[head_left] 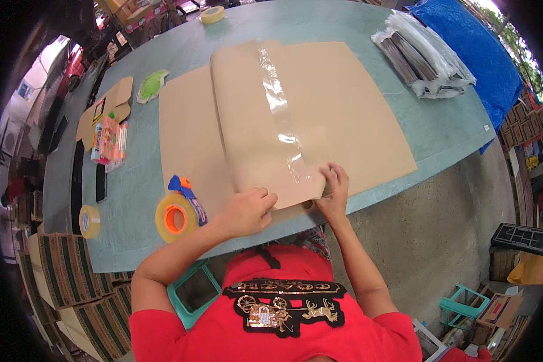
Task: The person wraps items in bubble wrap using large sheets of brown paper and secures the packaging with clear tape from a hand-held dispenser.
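Observation:
A folded bundle of brown kraft paper lies on a wider flat brown sheet. Down the bundle runs a shiny strip of clear tape. At the near left corner, my left hand is closed, its curled fingers gripping the paper's edge. My right hand pinches the near right corner, where the paper bends up and the end gapes a little. What is inside the fold is hidden. By my left forearm sits a tape dispenser in orange and blue, loaded with a large roll of clear tape.
On the green table are tape rolls, a green round item, cardboard pieces and small colourful packs. Plastic-wrapped bundles lie far right beside a blue tarp. Stacked cartons stand lower left.

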`<control>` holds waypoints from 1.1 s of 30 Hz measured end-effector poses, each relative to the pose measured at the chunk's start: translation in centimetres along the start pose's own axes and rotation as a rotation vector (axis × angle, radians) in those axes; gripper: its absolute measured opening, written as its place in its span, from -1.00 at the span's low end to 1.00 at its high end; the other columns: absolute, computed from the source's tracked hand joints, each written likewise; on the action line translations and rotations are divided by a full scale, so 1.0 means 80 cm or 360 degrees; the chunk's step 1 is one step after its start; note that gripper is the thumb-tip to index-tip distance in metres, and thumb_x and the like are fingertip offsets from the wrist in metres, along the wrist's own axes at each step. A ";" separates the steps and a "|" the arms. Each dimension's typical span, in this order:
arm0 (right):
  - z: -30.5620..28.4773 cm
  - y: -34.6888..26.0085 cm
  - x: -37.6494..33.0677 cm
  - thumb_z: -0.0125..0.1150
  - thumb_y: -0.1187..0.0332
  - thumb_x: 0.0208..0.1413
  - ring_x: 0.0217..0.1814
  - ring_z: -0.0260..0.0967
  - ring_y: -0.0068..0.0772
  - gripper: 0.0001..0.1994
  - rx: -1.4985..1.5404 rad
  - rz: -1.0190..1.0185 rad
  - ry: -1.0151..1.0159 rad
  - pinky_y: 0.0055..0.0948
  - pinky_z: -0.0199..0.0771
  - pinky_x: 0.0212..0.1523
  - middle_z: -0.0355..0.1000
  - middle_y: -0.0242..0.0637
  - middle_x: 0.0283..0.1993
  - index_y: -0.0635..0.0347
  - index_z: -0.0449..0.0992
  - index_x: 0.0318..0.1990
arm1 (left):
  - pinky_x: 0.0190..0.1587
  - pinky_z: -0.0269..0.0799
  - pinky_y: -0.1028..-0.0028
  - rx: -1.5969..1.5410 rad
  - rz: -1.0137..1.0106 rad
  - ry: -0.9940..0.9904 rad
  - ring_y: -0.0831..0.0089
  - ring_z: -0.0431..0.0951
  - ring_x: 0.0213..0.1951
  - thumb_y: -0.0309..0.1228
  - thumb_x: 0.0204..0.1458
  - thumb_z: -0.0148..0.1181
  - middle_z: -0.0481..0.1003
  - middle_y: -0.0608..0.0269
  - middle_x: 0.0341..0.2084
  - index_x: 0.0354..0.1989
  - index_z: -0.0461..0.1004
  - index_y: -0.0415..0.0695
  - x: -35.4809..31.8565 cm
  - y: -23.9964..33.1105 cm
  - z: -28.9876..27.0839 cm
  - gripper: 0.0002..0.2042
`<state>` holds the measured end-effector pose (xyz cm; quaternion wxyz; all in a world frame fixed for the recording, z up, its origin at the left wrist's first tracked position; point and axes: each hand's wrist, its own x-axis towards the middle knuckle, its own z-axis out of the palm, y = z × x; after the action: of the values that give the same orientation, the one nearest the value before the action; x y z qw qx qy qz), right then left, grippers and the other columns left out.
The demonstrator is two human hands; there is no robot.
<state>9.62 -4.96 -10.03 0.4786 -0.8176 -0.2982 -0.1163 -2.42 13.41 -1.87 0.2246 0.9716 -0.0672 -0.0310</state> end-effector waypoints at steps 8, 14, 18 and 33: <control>-0.011 0.015 -0.001 0.06 0.47 -0.22 0.26 -0.04 -0.24 -0.55 -0.0402 -0.0517 -0.0800 -0.07 -0.18 0.22 0.17 -0.25 0.12 0.15 0.31 -0.04 | -0.37 0.39 0.30 0.0103 -0.0092 0.0142 0.16 0.46 -0.41 -0.32 -0.20 0.10 0.40 0.06 -0.52 -0.29 0.34 -0.22 0.077 0.019 0.054 -0.70; -0.013 0.022 -0.002 -0.04 0.41 -0.10 0.30 -0.14 -0.12 -0.47 -0.0795 -0.0727 -0.0996 -0.09 -0.24 0.24 -0.02 -0.21 0.25 0.06 0.14 0.14 | -0.51 0.37 0.37 -0.0470 -0.0815 0.0854 0.36 0.48 -0.58 -0.49 -0.20 0.03 0.44 0.10 -0.63 -0.40 0.36 -0.31 0.024 -0.010 -0.028 -0.82; -0.026 0.004 0.013 0.00 0.34 -0.11 0.27 -0.09 -0.09 -0.50 -0.0954 -0.0735 -0.1187 -0.13 -0.17 0.23 0.03 -0.17 0.21 0.10 0.20 0.09 | -0.62 0.33 0.56 -0.1168 -0.1175 0.1381 0.64 0.33 -0.65 -0.61 -0.16 -0.09 0.35 0.35 -0.67 -0.50 0.33 -0.27 -0.055 -0.042 -0.058 -0.94; 0.181 -0.112 0.129 0.19 0.09 -0.26 0.29 -0.29 0.23 -0.10 -0.0821 -0.0337 -0.1436 0.16 -0.19 0.15 -0.19 0.12 0.26 0.13 -0.16 0.24 | -0.62 0.36 0.59 -0.1549 -0.1570 0.1811 0.56 0.38 -0.60 -0.66 -0.15 -0.11 0.39 0.25 -0.54 -0.39 0.25 -0.25 -0.177 0.003 0.003 -0.88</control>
<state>11.07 14.51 -6.21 0.0714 -0.8429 -0.5172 0.1298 -16.47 15.18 -1.53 0.5723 0.5556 0.5001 0.3372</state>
